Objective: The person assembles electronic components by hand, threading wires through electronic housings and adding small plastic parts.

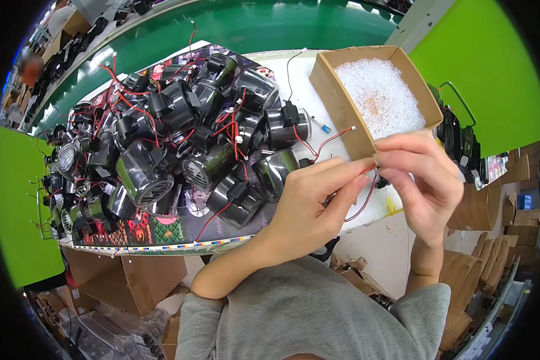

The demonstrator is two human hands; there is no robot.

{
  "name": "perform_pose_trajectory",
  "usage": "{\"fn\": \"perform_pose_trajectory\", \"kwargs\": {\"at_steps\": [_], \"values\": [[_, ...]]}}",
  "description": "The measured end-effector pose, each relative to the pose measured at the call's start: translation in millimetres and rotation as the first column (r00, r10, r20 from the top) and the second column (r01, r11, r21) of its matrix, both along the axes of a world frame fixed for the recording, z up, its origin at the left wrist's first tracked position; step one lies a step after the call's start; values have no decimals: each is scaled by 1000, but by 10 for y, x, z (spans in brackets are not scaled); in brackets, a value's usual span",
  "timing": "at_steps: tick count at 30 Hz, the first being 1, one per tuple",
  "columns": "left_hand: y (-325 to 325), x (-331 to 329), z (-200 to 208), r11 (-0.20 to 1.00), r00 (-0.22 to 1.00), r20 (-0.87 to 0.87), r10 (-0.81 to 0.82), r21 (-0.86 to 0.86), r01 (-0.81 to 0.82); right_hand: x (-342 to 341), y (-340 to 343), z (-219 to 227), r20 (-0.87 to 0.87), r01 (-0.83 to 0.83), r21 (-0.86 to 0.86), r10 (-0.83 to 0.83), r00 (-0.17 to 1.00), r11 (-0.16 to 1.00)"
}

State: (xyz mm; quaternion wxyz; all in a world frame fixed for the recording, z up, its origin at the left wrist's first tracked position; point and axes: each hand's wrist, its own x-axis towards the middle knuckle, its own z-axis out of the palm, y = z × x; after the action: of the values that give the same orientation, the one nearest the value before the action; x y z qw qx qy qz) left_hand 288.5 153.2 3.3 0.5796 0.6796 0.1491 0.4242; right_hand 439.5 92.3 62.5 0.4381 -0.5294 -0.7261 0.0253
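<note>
My left hand point(309, 210) is closed, thumb and forefinger pinching a thin red wire point(368, 170) just in front of the cardboard box. Against those fingertips, my right hand point(423, 183) is pinched at the wire's end; whatever lies between its fingers is too small and covered to make out. A loop of red and black wire point(361, 209) hangs below the two hands. Left of my hands lies a large heap of glossy black cylindrical housings point(144, 174) with slotted ends, several trailing red and black leads tipped with small white plugs.
An open cardboard box point(342, 99) of tiny clear plastic pieces point(378, 90) stands at the right of the white table point(318, 66). A small blue-tipped part point(325, 128) lies beside it. Behind runs a green surface point(252, 30); cartons point(126, 279) sit under the table.
</note>
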Motion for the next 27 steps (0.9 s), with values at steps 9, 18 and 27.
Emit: {"fn": "perform_pose_trajectory", "kwargs": {"at_steps": [9, 18, 27], "values": [[26, -68, -1, 999, 998, -68, -17, 42, 20, -14, 46, 7, -296, -141, -173, 86, 951, 975], [0, -122, -3, 1000, 998, -58, 8, 25, -6, 89, 94, 69, -59, -225, -199, 218, 974, 954], [-77, -266, -48, 982, 988, -108, -107, -165, 88, -152, -70, 274, 420, 84, -29, -65, 905, 996]]}}
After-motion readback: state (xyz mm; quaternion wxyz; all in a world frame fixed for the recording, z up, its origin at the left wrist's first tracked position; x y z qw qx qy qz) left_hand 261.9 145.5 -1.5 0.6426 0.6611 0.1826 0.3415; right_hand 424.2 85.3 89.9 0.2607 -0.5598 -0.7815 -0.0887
